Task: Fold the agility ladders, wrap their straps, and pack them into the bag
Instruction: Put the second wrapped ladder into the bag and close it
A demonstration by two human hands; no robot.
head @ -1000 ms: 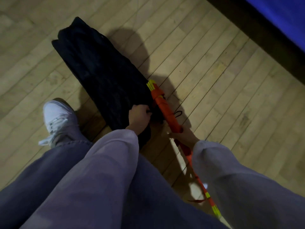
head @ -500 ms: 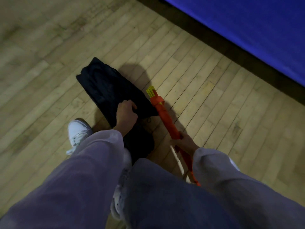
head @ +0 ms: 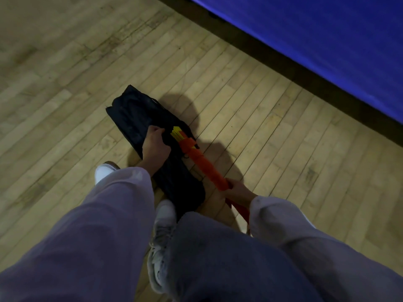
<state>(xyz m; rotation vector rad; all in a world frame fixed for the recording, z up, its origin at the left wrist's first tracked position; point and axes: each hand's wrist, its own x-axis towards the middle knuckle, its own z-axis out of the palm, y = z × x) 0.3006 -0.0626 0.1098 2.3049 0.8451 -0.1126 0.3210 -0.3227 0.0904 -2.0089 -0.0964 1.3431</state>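
Left hand (head: 155,147) grips the black bag (head: 139,118) at its mouth; right hand (head: 236,190), at four o'clock, grips the folded ladder (head: 202,164).

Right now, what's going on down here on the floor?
A person is packing a folded agility ladder into a black bag lying on the wooden floor. The left hand grips the bag's fabric near its opening, and the right hand holds the ladder farther back. The yellow rung tips sit at the opening; most of the ladder is outside.
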